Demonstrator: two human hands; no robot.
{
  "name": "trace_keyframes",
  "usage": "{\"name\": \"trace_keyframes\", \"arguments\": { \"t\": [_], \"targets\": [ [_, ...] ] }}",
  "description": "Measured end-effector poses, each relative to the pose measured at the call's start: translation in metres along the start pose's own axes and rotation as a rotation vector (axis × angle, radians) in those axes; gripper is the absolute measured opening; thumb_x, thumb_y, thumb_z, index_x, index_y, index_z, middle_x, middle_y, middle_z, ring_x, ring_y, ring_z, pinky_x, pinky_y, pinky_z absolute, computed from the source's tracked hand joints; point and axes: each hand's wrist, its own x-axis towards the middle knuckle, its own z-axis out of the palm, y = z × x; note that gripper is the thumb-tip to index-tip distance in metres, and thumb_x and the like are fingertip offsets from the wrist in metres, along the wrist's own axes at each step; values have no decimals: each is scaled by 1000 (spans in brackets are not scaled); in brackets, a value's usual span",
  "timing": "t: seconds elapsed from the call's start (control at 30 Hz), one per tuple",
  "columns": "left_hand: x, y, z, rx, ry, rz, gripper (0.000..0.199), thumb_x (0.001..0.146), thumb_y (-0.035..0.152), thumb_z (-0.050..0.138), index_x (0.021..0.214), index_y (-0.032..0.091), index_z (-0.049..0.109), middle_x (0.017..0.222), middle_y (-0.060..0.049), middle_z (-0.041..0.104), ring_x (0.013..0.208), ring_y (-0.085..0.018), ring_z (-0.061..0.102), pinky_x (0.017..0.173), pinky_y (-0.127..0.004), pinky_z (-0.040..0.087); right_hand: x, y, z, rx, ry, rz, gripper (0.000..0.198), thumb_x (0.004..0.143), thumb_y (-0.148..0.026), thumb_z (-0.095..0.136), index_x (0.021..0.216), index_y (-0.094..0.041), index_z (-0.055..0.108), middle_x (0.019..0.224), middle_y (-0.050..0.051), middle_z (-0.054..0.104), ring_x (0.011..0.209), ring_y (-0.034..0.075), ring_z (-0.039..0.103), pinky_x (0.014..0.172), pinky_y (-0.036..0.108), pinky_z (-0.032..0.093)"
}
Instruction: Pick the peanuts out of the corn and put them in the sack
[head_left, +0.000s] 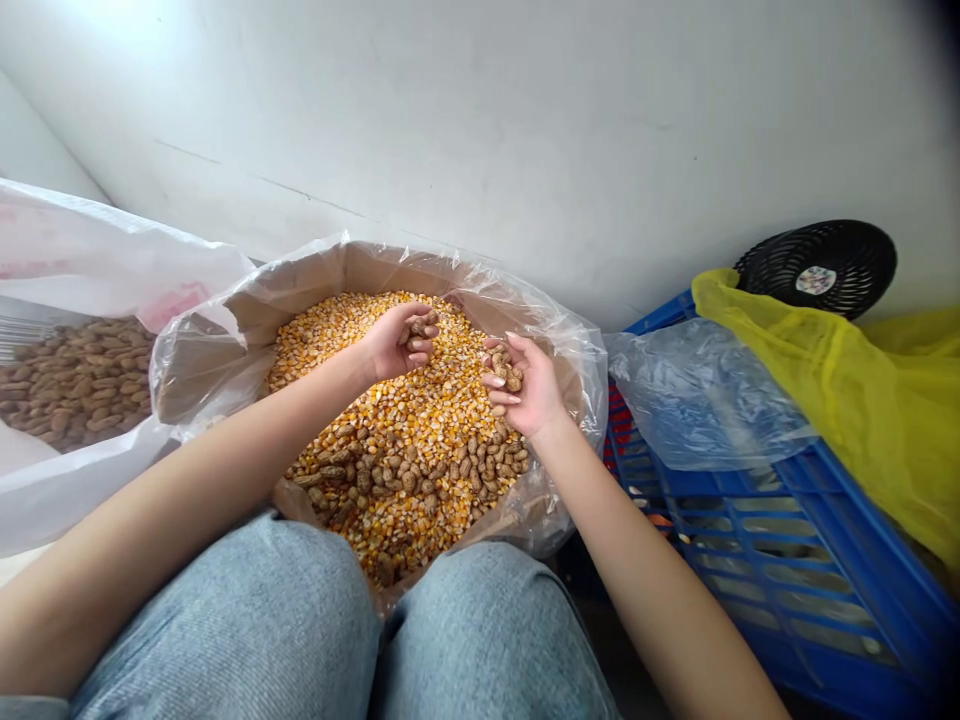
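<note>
"Yellow corn kernels fill the brown-walled box in front of your knees, with a clear liner folded over its edge. Taking the middle of the corn as the clock's centre, where are your hands?"

"Your left hand is above the corn at twelve o'clock, its fingers curled around a few peanuts. Your right hand is at two o'clock, fingers bent around another small cluster of peanuts. How tightly either hand grips, I cannot tell."

"And the loose peanuts beneath you?"

"They lie on the corn in an uneven band, running from about eight o'clock through six to four, on the side nearest your knees. Just beside the box at nine o'clock, you have a white bag with many more peanuts inside."

"What about your other side?"

"A blue crate at four o'clock. Clear plastic and yellow mesh lie over it, and a round black slotted object sits at two o'clock, near the white wall."
</note>
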Motion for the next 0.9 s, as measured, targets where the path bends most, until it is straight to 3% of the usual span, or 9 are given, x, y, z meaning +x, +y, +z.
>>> {"name": "trace_keyframes", "arguments": {
  "t": [0.07, 0.13, 0.2, 0.3, 0.43, 0.6, 0.73, 0.83, 0.9],
  "targets": [
    [-1, 4, -2, -219, 32, -44, 15, 73, 24, 40, 61, 16, 41, 48, 4, 37, 34, -3, 27, 31, -15, 18, 4, 5, 0, -158, 12, -29, 25, 69, -42, 48, 75, -17, 52, 58, -3, 47, 35, 3, 30, 29, 15, 12],
    [-1, 5, -3, -295, 75, -47, 16, 74, 26, 40, 61, 16, 41, 47, 4, 37, 33, -3, 28, 30, -14, 18, 8, 11, -1, -462, 0, -59, 29, 69, -45, 49, 73, -17, 54, 59, -3, 49, 35, 3, 32, 30, 16, 15],
    [0, 5, -3, -287, 110, -24, 20, 76, 30, 42, 61, 16, 40, 47, 5, 39, 33, -3, 29, 30, -14, 19, 11, 17, 0, -892, -38, -140, 27, 70, -42, 50, 72, -17, 58, 60, -1, 54, 40, 5, 40, 36, 18, 26],
    [2, 3, -2, -212, 165, 20, 22, 73, 32, 49, 60, 16, 40, 48, 5, 40, 33, -3, 30, 29, -14, 19, 12, 25, 4, -1539, -101, -333, 18, 74, -30, 49, 76, -19, 62, 69, 2, 62, 59, 12, 54, 57, 24, 40],
    [4, 0, 0, -49, 230, 28, 14, 65, 22, 58, 63, 15, 46, 50, 5, 42, 33, -2, 30, 28, -14, 19, 13, 36, 14, -2053, -128, -432, 24, 80, -23, 39, 94, -19, 58, 85, 10, 64, 74, 22, 59, 65, 32, 42],
    [1, 6, -6, 267, 252, 195, 16, 63, 24, 59, 76, 15, 57, 59, 2, 47, 39, -3, 35, 32, -15, 23, 13, 43, 27, -2222, -161, -382, 26, 82, -16, 35, 97, -13, 56, 81, 15, 63, 75, 27, 60, 61, 34, 44],
    [-2, 14, -23, 811, 411, 324, 17, 65, 27, 55, 77, 16, 62, 61, -1, 54, 42, -7, 40, 40, -20, 32, 13, 43, 36, -2221, -134, -295, 29, 79, -6, 34, 97, -10, 57, 78, 18, 64, 76, 27, 61, 61, 34, 44],
    [-2, 16, -36, 1259, 496, 373, 17, 66, 27, 53, 74, 18, 65, 67, -4, 61, 56, -13, 51, 55, -24, 39, 15, 38, 38, -2152, -78, -253, 25, 75, -7, 40, 91, -11, 59, 79, 17, 64, 77, 26, 60, 61, 33, 43],
    [0, 15, -42, 1409, 506, 328, 19, 68, 29, 50, 76, 20, 65, 73, -5, 63, 64, -16, 54, 60, -25, 40, 17, 30, 33, -1942, -50, -228, 16, 75, -16, 46, 82, -14, 60, 78, 13, 64, 71, 22, 60, 57, 29, 43]
  ]
}}
